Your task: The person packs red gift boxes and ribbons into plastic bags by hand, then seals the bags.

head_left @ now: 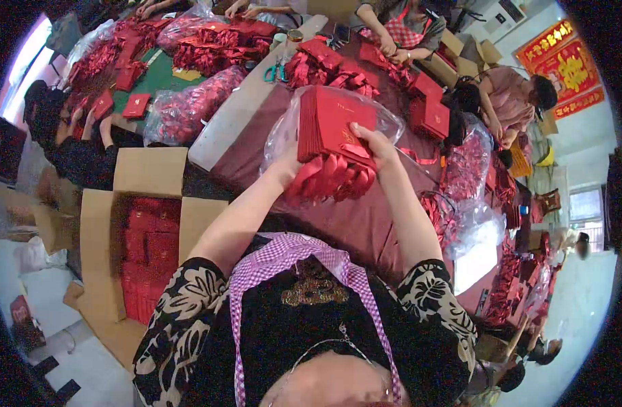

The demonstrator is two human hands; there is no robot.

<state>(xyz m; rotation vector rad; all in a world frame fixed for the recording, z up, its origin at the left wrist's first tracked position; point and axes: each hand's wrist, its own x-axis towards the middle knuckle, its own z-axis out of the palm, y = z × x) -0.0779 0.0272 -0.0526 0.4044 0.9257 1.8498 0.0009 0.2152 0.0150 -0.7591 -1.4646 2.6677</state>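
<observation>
A thick stack of red gift bags (pixel 338 122) with gold print and red ribbons is held up between both hands over the table. My left hand (pixel 288 163) grips its lower left side, with the fingers mostly hidden behind the stack. My right hand (pixel 373 146) wraps round the right side, thumb on the front bag. Red ribbons (pixel 331 178) hang in loops from the lower end. Behind the stack spreads a clear plastic bag (pixel 280 132).
An open cardboard box (pixel 102 251) with red bags stands at the left. Scissors (pixel 275 72), a glass jar (pixel 294 35) and red bag piles (pixel 331 64) lie beyond the stack. Co-workers sit around the tables. Plastic-wrapped bundles (pixel 468 159) lie at the right.
</observation>
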